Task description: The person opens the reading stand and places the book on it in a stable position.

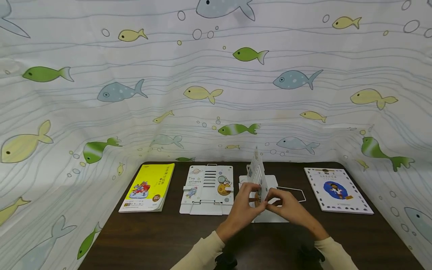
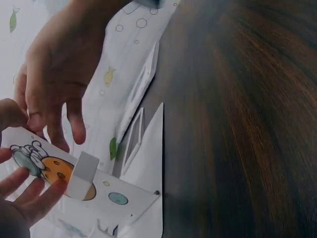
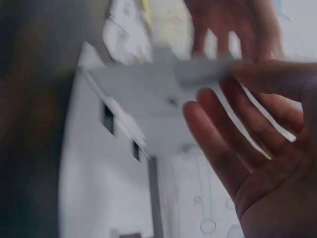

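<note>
A white book stand with printed pictures is in front of me, right of centre, its panel raised nearly upright above its flat base. My left hand holds the panel from the printed side, its fingers spread over the astronaut and orange planet picture. On the plain back side, my right hand pinches the panel's near edge with thumb and fingertips. A white page clip sticks out from the panel beside the left fingers. The right wrist view is blurred.
A second white book stand lies flat left of the hands. Farther left is a yellow book; at the right lies a white-covered book. A wire support extends behind the right hand. A fish-patterned curtain surrounds the dark table.
</note>
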Motion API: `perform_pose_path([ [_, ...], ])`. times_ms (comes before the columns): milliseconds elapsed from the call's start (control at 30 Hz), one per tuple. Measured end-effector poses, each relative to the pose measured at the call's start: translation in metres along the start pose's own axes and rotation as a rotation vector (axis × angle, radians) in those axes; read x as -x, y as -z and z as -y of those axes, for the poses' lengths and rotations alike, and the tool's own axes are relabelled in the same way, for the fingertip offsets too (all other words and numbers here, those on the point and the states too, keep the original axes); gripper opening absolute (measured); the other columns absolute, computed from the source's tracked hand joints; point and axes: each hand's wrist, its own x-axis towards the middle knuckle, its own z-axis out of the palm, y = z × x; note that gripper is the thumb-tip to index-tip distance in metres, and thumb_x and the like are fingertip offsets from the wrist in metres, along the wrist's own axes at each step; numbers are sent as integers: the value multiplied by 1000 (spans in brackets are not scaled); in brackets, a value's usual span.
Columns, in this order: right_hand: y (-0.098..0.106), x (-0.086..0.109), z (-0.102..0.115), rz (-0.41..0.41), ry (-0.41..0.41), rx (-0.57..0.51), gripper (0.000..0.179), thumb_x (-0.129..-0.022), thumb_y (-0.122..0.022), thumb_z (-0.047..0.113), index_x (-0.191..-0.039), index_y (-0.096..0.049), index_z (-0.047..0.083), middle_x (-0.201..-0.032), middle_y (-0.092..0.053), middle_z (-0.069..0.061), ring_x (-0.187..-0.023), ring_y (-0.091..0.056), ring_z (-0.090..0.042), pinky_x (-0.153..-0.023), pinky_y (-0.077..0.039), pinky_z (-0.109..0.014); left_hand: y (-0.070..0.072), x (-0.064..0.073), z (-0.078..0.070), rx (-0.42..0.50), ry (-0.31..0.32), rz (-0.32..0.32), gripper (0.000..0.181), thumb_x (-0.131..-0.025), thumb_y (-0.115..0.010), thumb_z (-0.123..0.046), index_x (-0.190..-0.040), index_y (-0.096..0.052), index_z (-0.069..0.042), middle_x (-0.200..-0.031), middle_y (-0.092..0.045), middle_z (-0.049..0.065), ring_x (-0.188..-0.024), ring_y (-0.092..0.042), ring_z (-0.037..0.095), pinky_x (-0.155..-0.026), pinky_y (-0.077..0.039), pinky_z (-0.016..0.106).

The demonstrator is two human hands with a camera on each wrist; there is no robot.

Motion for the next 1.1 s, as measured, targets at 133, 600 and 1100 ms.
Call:
perform_pose_path([
  [133, 25, -20, -9, -50, -121, -1, 9, -102, -71, 7, -111, -70, 8, -106, -73, -11, -94, -76, -19, -78, -63, -30, -1, 1, -3, 1, 1, -27, 42, -94, -77, -5, -132, -61, -7, -130, -59, 14, -121, -66, 29, -91, -63, 27],
  [600, 41, -74, -36, -272, -275, 47, 47, -112, -56, 13, -155, -45, -1, -148, -59, -26, -125, -69, -40, -100, -60, -47, 12, 4, -3, 102, -6, 28, 36, -91, -74, 5, -123, -64, -8, -132, -65, 11, -121, -69, 23, -90, -62, 26],
  [1100, 46, -76, -45, -295, -213, 13, 36, -112, -55, 12, -146, -53, 0, -147, -60, -25, -137, -60, -44, -104, -57, -35, 18, 4, -1, 164, 16, 85, 32, -92, -74, 6, -121, -69, -6, -137, -70, 9, -123, -71, 22, -90, -61, 25],
])
